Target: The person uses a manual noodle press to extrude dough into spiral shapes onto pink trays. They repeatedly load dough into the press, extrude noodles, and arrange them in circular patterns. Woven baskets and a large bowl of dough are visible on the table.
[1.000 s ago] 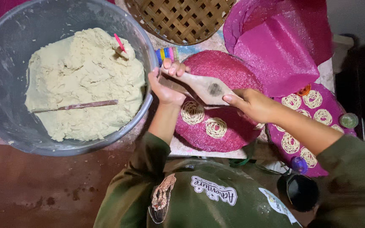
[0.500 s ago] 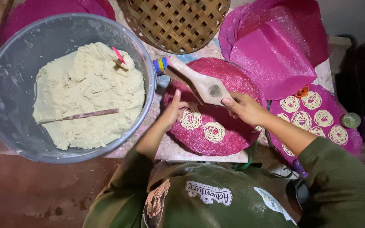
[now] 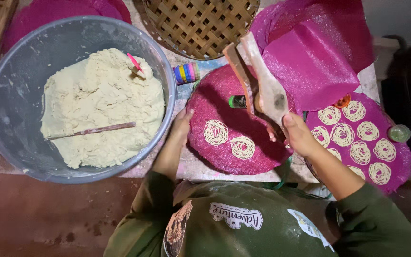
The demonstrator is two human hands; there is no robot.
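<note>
Pressing dough noodles into coils onto a round pink woven mat, by the look of it, with two coils laid and most of that mat bare; right hand closed around the lower end of a wooden press, fingers wrapped on the handle, the tool tilted up and away over the far side of the mat, both long paddle-shaped arms showing; left hand resting flat and open against the mat's left edge, holding nothing, seemingly steadying or turning it; judged next: bringing the press down over a bare patch of the mat beside the two noodle coils, keeping the mat steady under the left palm, squeezing evenly so strands fall in a tidy ring without touching the neighbours; mat coarse and fibrous, open-weave, slightly domed; coils thin, pale, looping, soft-looking; left of the mat, touching distance from the left hand, a large grey metal bowl with a rough, crumbly cream dough mass, a thin stick lying across it and a small pink utensil stuck in the top; right of the mat, a second pink mat filled with coils; beyond the mat, a woven bamboo basket in lattice weave and loose pink mesh sheets; small green-capped container on the mat near the press
</note>
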